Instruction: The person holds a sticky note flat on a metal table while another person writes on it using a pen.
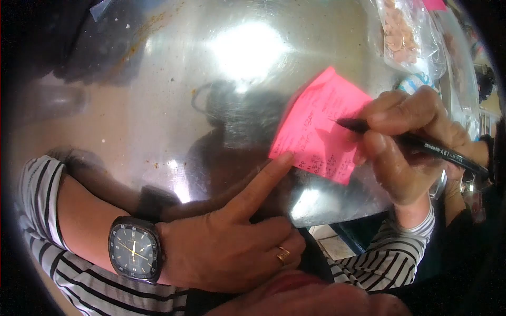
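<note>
A bright pink paper note (316, 126) with dark handwriting lies on the shiny metal table (158, 121). My right hand (406, 142) is closed around a black pen (443, 151), its dark tip over the written part of the note. My left hand (237, 237) rests at the table's near edge. Its index finger is stretched out and touches the note's lower left edge, while the other fingers are curled under with nothing visible in them. A black watch (134, 250) is on the left wrist and a ring (283, 255) on a finger.
A clear plastic bag (403, 39) with pale pinkish pieces lies at the upper right, with a blue and white striped item (416, 81) below it. Another person's arm (454, 197) shows at the right edge. Brownish stains mark the table at the upper left.
</note>
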Motion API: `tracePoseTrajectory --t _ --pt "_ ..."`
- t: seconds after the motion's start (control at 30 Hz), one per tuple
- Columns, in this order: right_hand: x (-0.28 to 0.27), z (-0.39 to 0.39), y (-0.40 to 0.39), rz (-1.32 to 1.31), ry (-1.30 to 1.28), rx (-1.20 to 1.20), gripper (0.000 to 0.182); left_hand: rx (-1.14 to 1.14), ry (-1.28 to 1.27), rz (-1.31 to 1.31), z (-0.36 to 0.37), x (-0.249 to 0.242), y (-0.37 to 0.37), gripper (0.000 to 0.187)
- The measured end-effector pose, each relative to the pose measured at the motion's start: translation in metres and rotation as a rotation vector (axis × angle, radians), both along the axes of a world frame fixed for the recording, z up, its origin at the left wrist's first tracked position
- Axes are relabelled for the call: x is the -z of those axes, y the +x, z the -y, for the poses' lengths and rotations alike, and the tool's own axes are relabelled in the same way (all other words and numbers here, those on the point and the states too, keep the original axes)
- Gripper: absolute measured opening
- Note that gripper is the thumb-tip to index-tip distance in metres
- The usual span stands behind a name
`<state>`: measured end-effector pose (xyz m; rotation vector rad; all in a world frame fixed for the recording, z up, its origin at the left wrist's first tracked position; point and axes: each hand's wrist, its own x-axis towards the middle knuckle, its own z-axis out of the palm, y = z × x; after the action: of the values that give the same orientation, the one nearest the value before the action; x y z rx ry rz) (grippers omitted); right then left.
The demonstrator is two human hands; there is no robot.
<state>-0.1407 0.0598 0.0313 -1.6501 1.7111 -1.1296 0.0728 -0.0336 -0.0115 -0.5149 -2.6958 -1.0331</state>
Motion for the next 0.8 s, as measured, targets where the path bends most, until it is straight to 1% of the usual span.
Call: tracePoseTrajectory --t 0.03,0.17,0.27,0.33,0.4,0.5,0.57,0.67,0.8 --pt "-0.001 -0.001 -0.002 -0.036 0.011 -0.039 0.015 0.013 -0.002 0.002 0.001 -0.001 -0.001 0.007" --pt "-0.002 -0.005 -0.002 -0.04 0.059 -0.007 0.015 0.059 -0.037 0.051 0.003 -0.006 -0.005 0.007" --pt "0.002 -0.005 -0.003 0.013 0.071 -0.024 0.015 0.04 -0.078 0.036 -0.001 -0.005 -0.004 0.006" --pt "0.003 -0.004 -0.002 0.085 0.131 -0.024 0.015 0.063 -0.102 0.036 0.002 -0.006 -0.004 0.005" --pt "0.004 -0.004 -0.002 0.095 0.13 -0.028 0.015 0.09 -0.124 0.036 0.002 -0.005 -0.004 0.005" --pt "0.005 -0.005 -0.002 0.13 0.127 -0.024 0.015 0.064 -0.069 0.005 0.0 -0.003 -0.005 0.004" --pt "0.006 -0.007 -0.002 0.153 0.124 -0.017 0.015 0.101 -0.115 0.041 0.001 -0.005 -0.005 0.004" --pt "0.007 -0.008 -0.002 0.145 0.113 -0.02 0.016 0.084 -0.12 -0.01 0.0 -0.002 -0.005 0.005" --pt "0.009 -0.008 -0.001 0.154 0.108 -0.012 0.016 0.091 -0.131 0.015 -0.001 -0.004 -0.007 0.006"
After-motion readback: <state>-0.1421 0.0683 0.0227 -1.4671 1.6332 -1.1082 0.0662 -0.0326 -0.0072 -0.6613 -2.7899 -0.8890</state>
